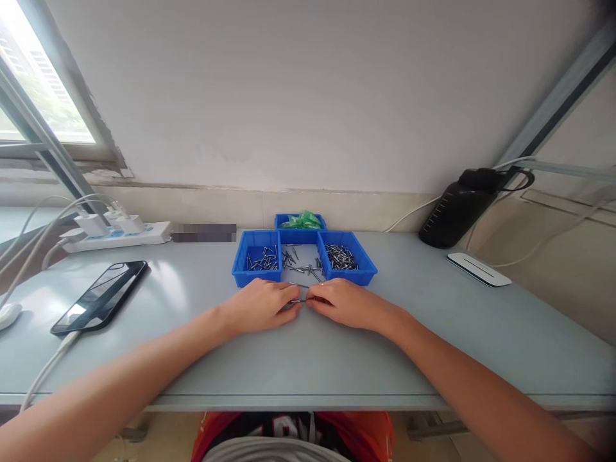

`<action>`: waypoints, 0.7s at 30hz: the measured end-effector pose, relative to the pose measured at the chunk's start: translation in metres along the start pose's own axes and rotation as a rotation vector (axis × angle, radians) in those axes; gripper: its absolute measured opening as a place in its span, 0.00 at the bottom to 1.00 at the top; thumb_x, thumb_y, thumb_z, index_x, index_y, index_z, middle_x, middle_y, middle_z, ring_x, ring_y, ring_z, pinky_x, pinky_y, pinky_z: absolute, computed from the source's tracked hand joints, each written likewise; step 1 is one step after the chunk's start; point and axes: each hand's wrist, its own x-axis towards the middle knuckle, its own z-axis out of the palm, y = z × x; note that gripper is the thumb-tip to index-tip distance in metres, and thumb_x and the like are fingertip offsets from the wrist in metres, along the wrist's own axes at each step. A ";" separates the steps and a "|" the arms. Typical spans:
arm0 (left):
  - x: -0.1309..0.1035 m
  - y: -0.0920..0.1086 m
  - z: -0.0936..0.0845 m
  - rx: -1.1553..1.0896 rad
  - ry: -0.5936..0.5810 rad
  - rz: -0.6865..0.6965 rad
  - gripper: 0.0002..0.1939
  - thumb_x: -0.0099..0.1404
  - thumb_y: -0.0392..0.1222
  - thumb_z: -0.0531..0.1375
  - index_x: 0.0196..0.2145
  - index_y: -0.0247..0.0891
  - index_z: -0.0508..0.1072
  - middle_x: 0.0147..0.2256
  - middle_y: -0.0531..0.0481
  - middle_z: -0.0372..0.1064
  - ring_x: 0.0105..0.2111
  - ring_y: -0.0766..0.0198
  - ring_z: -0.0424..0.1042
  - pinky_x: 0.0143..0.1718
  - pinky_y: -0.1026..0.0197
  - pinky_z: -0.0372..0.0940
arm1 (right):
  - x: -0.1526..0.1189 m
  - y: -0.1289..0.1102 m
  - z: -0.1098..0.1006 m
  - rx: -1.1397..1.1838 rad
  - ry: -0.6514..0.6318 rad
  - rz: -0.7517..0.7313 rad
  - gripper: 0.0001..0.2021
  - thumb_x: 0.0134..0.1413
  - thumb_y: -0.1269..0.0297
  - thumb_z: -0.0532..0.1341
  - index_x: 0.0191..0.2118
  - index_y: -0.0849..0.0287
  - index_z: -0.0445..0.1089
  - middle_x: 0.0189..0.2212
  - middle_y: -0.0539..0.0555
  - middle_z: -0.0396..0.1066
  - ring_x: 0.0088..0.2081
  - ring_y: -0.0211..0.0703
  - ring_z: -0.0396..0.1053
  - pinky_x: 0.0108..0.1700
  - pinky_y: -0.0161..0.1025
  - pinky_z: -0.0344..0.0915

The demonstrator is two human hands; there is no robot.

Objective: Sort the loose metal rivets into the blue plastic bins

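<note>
My left hand (pixel 264 305) and my right hand (pixel 347 304) meet over the front middle of the desk, fingers closed. Between their fingertips runs a thin dark metal pin (pixel 303 300), its left end in my left fingers and its right end pinched by my right. Just beyond, several loose metal pins resembling blind rivets (pixel 308 269) lie on the desk. Two blue bins flank them: the left bin (pixel 257 278) has a small scatter of metal pins, while the right bin (pixel 360 276) is fuller. A third blue bin (pixel 300 236) behind contains green plastic (pixel 303 221).
A phone (pixel 101 297) with a cable lies on the desk (pixel 298 366) at left, near a white power strip (pixel 118 237). At right, a black bottle (pixel 457 208) leans by a flat white device (pixel 479 269). The wall (pixel 289 109) rises behind.
</note>
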 end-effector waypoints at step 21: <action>0.000 0.000 -0.001 0.049 -0.018 -0.016 0.09 0.68 0.40 0.48 0.34 0.39 0.65 0.23 0.54 0.69 0.22 0.65 0.69 0.21 0.63 0.50 | 0.000 0.002 0.000 -0.045 -0.001 0.021 0.11 0.61 0.63 0.50 0.33 0.56 0.68 0.30 0.51 0.72 0.32 0.41 0.67 0.32 0.36 0.56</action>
